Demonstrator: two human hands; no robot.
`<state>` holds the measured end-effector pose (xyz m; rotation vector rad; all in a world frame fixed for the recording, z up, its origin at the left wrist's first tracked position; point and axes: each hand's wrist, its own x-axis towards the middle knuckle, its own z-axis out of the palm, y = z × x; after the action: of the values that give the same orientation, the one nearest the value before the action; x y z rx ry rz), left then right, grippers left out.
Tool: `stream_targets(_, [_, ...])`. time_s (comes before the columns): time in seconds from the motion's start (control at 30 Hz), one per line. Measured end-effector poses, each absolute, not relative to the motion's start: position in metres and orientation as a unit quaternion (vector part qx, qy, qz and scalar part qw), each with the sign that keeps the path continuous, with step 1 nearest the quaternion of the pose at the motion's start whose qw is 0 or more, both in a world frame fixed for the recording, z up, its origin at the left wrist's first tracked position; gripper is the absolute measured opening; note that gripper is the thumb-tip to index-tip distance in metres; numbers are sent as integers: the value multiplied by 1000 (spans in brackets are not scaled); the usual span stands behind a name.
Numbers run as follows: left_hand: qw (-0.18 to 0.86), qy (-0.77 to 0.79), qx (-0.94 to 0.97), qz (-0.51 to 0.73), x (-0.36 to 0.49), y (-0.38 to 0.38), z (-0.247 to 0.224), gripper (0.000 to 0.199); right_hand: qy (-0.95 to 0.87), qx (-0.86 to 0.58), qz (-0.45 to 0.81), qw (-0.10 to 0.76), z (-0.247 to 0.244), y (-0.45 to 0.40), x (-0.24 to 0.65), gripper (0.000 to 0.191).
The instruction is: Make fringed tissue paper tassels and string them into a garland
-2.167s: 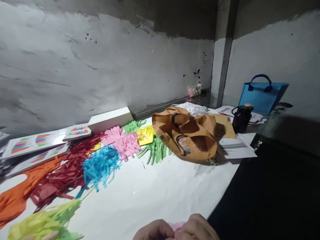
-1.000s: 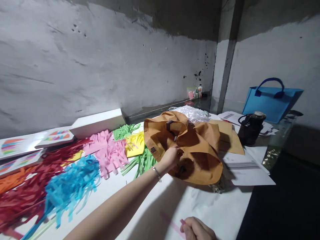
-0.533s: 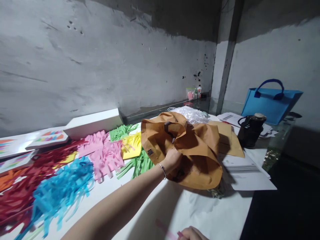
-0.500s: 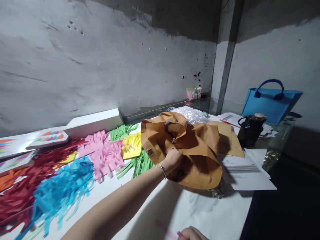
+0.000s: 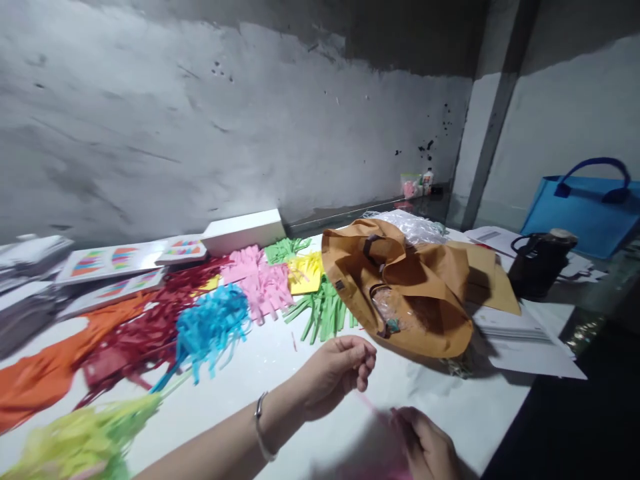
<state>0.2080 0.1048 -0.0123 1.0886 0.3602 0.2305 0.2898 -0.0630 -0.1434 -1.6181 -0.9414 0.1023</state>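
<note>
The right hand point(image 5: 425, 443) pinches a thin pink strip point(image 5: 369, 401), blurred, slanting over the smooth white sheet point(image 5: 270, 373) toward the left hand point(image 5: 335, 373). The left's fingers curl inward; whether they grip anything, I cannot tell. Beyond, a slack, creased tan bag point(image 5: 440, 267) gapes in soft folds, green fringe point(image 5: 325, 313) just beside it; farther left lie ruffled pink fringe point(image 5: 265, 287) and a shaggy blue tuft point(image 5: 213, 323).

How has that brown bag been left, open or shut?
Open: the brown bag has its rim spread wide, and some clear, shiny material shows inside it.
</note>
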Motion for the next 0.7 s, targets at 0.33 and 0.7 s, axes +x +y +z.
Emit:
stream_targets(0.33, [880, 162, 418, 154, 121, 64, -4, 23, -420, -676, 40, 604, -95, -80, 261, 37])
stream_targets(0.7, [823, 189, 482, 232, 69, 62, -4, 29, -483, -652, 29, 584, -93, -75, 214, 34])
